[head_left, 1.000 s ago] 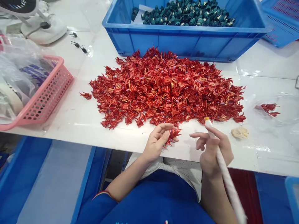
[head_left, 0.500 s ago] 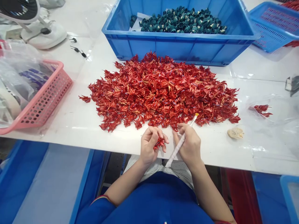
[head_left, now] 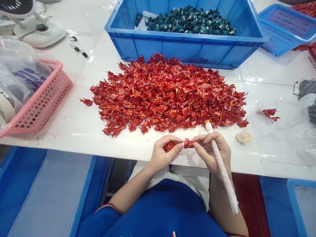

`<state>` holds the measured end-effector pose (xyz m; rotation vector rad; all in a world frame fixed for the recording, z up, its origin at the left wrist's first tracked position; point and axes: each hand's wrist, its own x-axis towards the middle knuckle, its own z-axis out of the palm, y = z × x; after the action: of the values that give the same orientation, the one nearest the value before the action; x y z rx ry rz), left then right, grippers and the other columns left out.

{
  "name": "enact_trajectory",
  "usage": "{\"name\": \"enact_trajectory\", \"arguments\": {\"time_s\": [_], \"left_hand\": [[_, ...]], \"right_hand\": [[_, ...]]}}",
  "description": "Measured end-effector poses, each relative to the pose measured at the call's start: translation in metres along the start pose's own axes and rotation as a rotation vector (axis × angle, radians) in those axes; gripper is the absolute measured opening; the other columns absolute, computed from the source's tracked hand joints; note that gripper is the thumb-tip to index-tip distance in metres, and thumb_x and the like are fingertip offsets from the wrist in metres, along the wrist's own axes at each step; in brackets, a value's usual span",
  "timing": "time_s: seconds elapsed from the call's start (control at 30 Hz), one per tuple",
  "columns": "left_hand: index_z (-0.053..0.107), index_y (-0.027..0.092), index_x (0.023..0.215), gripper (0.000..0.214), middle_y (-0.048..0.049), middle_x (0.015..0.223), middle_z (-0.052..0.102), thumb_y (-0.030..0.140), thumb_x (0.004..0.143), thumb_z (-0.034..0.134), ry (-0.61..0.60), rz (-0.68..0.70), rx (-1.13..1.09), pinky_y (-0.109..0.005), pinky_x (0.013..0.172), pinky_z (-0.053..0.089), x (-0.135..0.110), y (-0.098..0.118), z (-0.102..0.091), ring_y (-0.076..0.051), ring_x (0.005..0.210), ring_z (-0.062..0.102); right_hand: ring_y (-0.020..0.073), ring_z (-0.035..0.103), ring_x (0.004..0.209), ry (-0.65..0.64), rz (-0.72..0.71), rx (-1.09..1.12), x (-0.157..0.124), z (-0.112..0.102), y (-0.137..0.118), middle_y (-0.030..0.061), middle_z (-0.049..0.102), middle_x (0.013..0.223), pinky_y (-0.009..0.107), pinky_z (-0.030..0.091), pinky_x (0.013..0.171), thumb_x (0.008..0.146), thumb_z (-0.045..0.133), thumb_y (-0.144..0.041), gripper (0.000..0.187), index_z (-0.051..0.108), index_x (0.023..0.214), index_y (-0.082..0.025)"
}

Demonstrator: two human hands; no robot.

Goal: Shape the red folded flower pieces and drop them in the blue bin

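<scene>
My left hand [head_left: 163, 153] and right hand [head_left: 214, 152] pinch a folded red paper piece [head_left: 189, 143] between their fingers [head_left: 201, 138] near the red pile [head_left: 168, 95], the right also clasping a white stick [head_left: 221, 168]; a light pinch seems to suit its creases.

Red folded piece [head_left: 189, 143] between left hand [head_left: 163, 154], right hand [head_left: 213, 153]

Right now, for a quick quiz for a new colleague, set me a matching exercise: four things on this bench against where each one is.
Things:
1. dark green folded pieces
2. white-wrapped stick
3. pink perforated basket
4. small red folded piece

Places:
A. between the left hand and right hand
B. gripped in the right hand
C. inside the blue plastic crate
D. on the white table, left of the red pile

Pairs: 1C, 2B, 3D, 4A
</scene>
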<state>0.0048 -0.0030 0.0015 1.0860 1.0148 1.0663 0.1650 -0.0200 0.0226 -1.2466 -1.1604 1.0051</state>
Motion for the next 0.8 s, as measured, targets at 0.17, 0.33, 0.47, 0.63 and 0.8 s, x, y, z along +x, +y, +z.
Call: {"name": "enact_trajectory", "arguments": {"time_s": [0.17, 0.33, 0.47, 0.63, 0.8], "left_hand": [[0.064, 0.015, 0.066, 0.046, 0.0005, 0.052, 0.059, 0.059, 0.073, 0.074, -0.053, -0.111, -0.036, -0.019, 0.039, 0.038, 0.000, 0.003, 0.000, -0.006, 0.039, 0.046], [0.061, 0.015, 0.070, 0.050, 0.0014, 0.053, 0.060, 0.063, 0.069, 0.074, -0.014, -0.196, -0.107, -0.018, 0.034, 0.037, 0.000, 0.005, 0.001, -0.006, 0.035, 0.045], [0.060, 0.016, 0.071, 0.049, 0.0014, 0.054, 0.060, 0.063, 0.071, 0.073, -0.012, -0.183, -0.115, -0.018, 0.034, 0.037, -0.001, 0.004, 0.002, -0.006, 0.036, 0.045], [0.060, 0.016, 0.072, 0.042, 0.0015, 0.056, 0.059, 0.056, 0.076, 0.072, 0.010, -0.087, -0.052, -0.020, 0.040, 0.038, -0.002, 0.001, 0.002, -0.006, 0.040, 0.045], [0.061, 0.017, 0.071, 0.027, 0.0000, 0.062, 0.060, 0.040, 0.081, 0.070, 0.053, 0.064, 0.072, -0.022, 0.051, 0.043, -0.004, 0.000, 0.001, -0.010, 0.053, 0.051]], "right_hand": [[0.0132, 0.069, 0.062, 0.013, 0.055, 0.072, 0.001, 0.005, -0.002, -0.0001, 0.073, 0.077, 0.024, 0.057, 0.058, 0.076, 0.078, -0.026, 0.026, 0.052, 0.078, -0.022], [0.0119, 0.067, 0.054, 0.138, 0.058, 0.011, -0.006, 0.010, -0.002, -0.0009, 0.071, 0.071, 0.021, 0.056, 0.051, 0.077, 0.077, -0.028, 0.018, 0.062, 0.082, -0.020], [0.0145, 0.069, 0.054, 0.146, 0.015, -0.162, -0.014, 0.016, -0.004, -0.0003, 0.071, 0.066, 0.023, 0.057, 0.050, 0.076, 0.078, -0.027, 0.012, 0.068, 0.080, -0.020], [0.0166, 0.073, 0.063, 0.125, -0.068, -0.208, -0.016, 0.024, -0.006, 0.0012, 0.076, 0.078, 0.027, 0.063, 0.062, 0.079, 0.075, -0.022, 0.006, 0.071, 0.083, -0.021], [0.0153, 0.073, 0.064, 0.122, -0.167, -0.268, -0.018, 0.027, -0.003, -0.0002, 0.076, 0.077, 0.023, 0.063, 0.062, 0.081, 0.072, -0.017, 0.007, 0.069, 0.084, -0.022]]}}
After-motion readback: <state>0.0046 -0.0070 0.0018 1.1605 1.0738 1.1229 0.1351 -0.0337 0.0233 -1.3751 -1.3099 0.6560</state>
